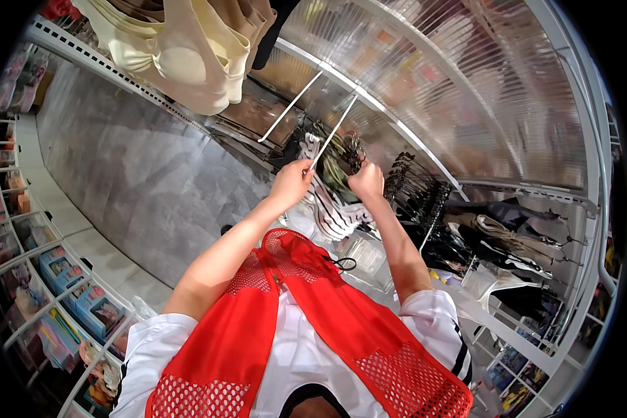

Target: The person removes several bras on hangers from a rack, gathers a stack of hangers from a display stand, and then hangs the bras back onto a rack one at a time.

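My left hand (291,184) pinches the free end of a white metal display hook (337,128) that juts from the rack's crossbar. To the right, my right hand (367,180) is closed around a bunch of dark hangers (353,149), their hooks gathered just above the fist. Olive-green garments (334,157) hang between my two hands. Below them droops a white garment with black stripes (328,211); how it is attached is hidden. A second white hook (291,107) sticks out bare on the left.
Cream and brown bras (183,57) hang at the upper left above a perforated rail (125,78). Packed black hangers (410,183) and dark clothes (496,230) crowd the right. Behind the crossbar (381,107) stands a ribbed translucent panel (449,94). Gridded bins (57,292) line the far left beyond grey floor (151,162).
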Motion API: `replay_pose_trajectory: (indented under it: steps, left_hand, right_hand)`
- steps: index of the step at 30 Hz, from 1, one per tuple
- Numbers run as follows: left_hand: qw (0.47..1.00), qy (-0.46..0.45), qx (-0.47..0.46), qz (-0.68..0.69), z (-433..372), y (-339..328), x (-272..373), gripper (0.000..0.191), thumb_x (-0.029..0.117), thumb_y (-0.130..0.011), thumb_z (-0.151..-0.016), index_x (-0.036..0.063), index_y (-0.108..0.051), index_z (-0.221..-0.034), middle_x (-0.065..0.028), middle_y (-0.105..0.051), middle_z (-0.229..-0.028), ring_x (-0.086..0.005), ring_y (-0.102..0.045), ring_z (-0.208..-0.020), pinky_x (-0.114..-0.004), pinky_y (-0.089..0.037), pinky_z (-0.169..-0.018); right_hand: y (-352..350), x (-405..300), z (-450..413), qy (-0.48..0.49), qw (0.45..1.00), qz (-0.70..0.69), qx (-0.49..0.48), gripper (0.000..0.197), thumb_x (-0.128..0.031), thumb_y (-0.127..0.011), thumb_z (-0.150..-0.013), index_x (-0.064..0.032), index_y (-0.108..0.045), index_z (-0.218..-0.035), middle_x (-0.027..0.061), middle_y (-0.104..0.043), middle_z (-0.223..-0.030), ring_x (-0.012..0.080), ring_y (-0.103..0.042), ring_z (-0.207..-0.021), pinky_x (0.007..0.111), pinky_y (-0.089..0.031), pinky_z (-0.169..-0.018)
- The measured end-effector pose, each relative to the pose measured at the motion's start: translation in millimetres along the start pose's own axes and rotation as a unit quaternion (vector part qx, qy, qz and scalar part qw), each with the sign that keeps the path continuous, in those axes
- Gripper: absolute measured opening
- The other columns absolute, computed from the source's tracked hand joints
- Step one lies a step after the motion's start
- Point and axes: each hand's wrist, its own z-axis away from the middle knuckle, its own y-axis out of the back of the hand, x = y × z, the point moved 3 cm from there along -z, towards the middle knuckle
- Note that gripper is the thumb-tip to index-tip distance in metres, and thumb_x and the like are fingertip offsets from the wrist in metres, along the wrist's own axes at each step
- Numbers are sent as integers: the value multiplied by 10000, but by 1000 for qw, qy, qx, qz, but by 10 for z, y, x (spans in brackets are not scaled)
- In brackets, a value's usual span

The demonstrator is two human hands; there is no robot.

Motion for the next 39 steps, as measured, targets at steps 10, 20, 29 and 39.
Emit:
replay_pose_trajectory:
  steps: [10,20,29,39]
  left_hand:
    - [998,-22,46,-27,39,172,7,205,105,-596,-818,43,-643,-1007,-161,-642,-882,-333,-621,-771,-382,-488,-693]
    - [998,-23,47,-24,32,113,-92,177,110,-608,-818,42,-649,-976,-150,-638,-881,-336,-610,-763,-401,-477,-677]
    - [996,-44,58,-45,71,87,-95,212,111,-600,-829,33,-632,-1024,-146,-632,-878,-334,-608,-753,-402,-480,-678]
    - [998,-53,-29,24,232,110,-202,442,68,-579,-832,42,-495,-1265,-96,-640,-953,-238,-613,-709,-321,-492,-679]
  right_hand:
    - [-171,-531,-546,28,992,102,-62,421,-93,-594,-662,-12,-514,-1067,248,-642,-922,394,-620,-917,460,-509,-796]
    - [-564,-356,-755,49,987,118,-102,439,-94,-568,-695,9,-440,-1101,251,-627,-966,396,-616,-917,457,-507,-794]
    - [-844,-476,-779,61,976,204,52,910,-285,-710,-653,67,-258,-1360,130,-421,-1264,264,-479,-1114,399,-412,-897]
    - [-955,-432,-616,46,974,220,5,1018,-357,-770,-624,12,-234,-1407,90,-330,-1402,231,-386,-1212,415,-324,-989]
